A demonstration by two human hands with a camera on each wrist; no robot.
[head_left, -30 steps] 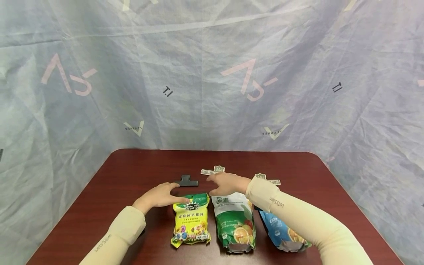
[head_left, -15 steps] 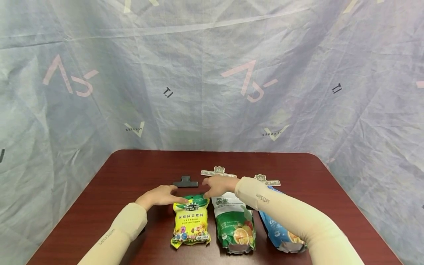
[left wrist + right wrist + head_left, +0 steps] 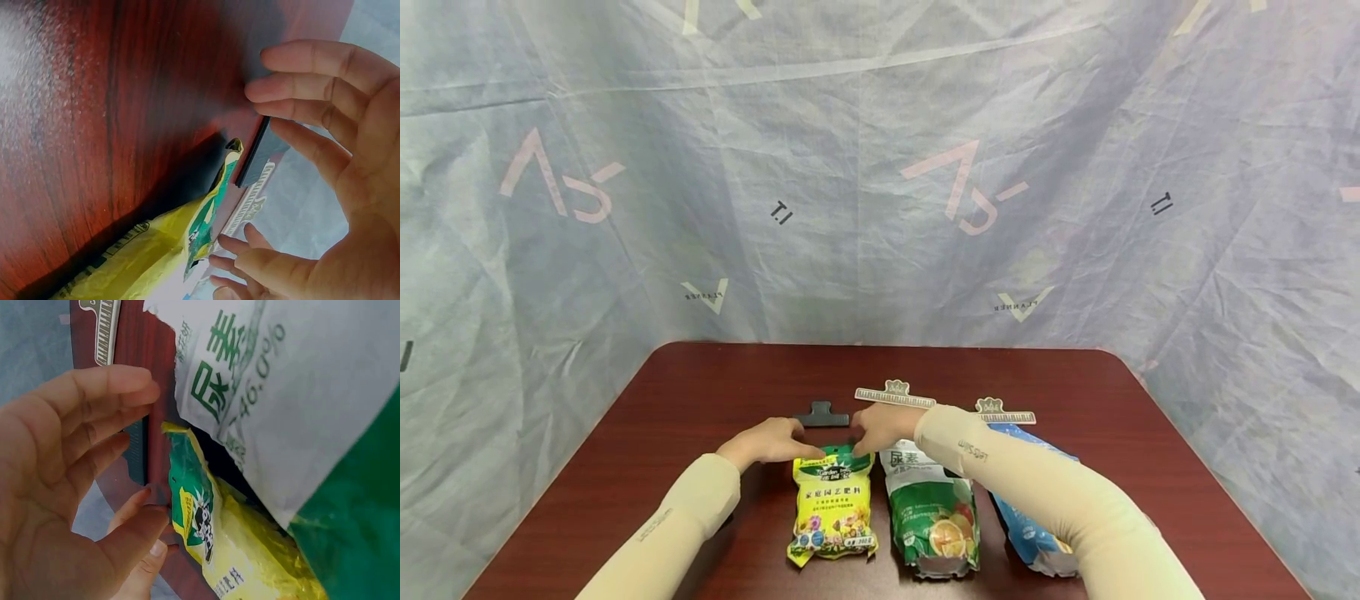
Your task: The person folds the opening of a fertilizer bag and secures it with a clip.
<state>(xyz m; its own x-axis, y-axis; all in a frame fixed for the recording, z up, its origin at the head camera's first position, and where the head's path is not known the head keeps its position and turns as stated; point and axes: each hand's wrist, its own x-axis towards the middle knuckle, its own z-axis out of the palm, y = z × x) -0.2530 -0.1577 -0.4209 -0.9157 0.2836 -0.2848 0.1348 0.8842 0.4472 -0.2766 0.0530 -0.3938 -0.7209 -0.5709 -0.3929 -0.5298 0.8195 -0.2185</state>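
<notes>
A yellow fertilizer bag point(image 3: 832, 510) with a green top lies on the table between my hands. My left hand point(image 3: 771, 440) is at its top left corner, fingers spread and gently bent, with nothing gripped; in the left wrist view a gap shows between the fingers and the bag point(image 3: 147, 256). From the right, my right hand point(image 3: 882, 425) reaches to the top right corner, thumb by the green edge, palm hollow. Just beyond the fingertips lies a dark bag clip point(image 3: 822, 414). A green and white urea bag point(image 3: 932, 512) lies beside the yellow one, beneath the right wrist.
Two pale ruler-patterned clips lie farther back, one behind my right hand point(image 3: 897, 393) and another clip point(image 3: 1006, 413) to its right. A blue bag point(image 3: 1026, 533) is partly covered by my right sleeve. A grey printed cloth point(image 3: 857, 208) hangs behind the dark red table point(image 3: 737, 371).
My right hand has moved left and slightly nearer, from above the urea bag to the yellow bag's top right corner. The left hand has shifted slightly right. The bags and clips stay in place.
</notes>
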